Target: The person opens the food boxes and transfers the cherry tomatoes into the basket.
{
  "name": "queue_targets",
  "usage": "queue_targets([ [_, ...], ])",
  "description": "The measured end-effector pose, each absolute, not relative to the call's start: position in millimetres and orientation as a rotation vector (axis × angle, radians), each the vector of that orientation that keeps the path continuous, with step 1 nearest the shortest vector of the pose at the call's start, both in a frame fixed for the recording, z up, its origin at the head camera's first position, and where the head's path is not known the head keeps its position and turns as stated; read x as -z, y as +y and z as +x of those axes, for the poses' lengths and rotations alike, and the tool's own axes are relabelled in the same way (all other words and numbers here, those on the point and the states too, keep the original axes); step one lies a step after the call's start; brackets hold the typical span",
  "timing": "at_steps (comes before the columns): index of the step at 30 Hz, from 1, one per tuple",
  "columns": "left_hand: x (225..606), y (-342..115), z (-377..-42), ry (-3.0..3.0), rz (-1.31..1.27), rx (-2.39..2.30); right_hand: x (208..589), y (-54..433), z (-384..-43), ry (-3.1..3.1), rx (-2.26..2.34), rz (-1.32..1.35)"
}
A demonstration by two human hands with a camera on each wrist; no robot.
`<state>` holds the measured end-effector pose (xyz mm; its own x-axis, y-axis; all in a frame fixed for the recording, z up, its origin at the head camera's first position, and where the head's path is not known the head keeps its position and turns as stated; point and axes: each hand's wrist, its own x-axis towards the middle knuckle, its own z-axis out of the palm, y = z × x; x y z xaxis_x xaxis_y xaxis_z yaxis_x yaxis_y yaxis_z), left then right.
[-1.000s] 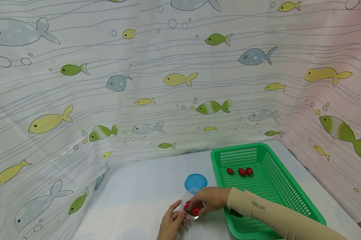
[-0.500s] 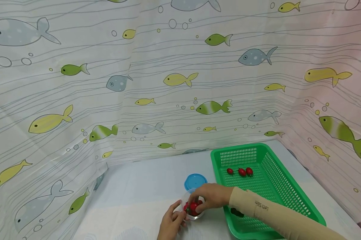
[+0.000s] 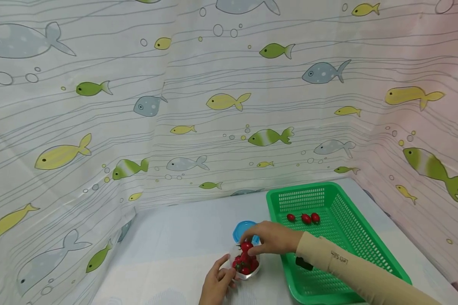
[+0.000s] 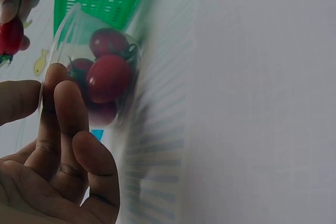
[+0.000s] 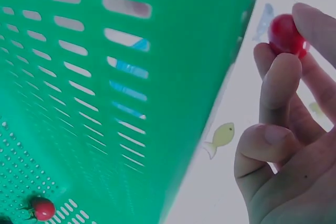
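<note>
A fish-printed curtain hangs behind the table and along its sides. On the table, the green basket sits toward 3 o'clock from the clear tub. A beige sleeve covers the right arm, which stretches in from 4 o'clock across the basket's near part. The right hand, back upward and fingers bent down, pinches one tomato between thumb and fingertips, just above the tub. The left hand, at the tub's 8 o'clock, has thumb and bent fingers gripping its wall at the rim. Beyond the tub, at its 12 o'clock, the blue lid lies on the table, partly hidden behind the right hand. Several red tomatoes crowd the tub; three more tomatoes lie toward the basket's 11 o'clock.
</note>
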<state>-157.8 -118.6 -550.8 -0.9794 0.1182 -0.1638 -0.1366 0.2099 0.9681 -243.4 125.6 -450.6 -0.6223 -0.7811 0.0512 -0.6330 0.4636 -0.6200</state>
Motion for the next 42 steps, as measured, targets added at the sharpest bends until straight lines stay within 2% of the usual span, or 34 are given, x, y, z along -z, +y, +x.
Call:
queue_targets([
  [18,552,-119,-158,2.275,-0.003,-1.880,440,156,-259,2.847,1.095,-1.130],
  [32,552,-118,-157,2.257,-0.039,-1.881,457,200,-282,2.888,1.474,-0.706],
  [42,552,-118,-157,2.265,-0.049,-1.868,473,216,-293,3.063,1.269,-0.611],
])
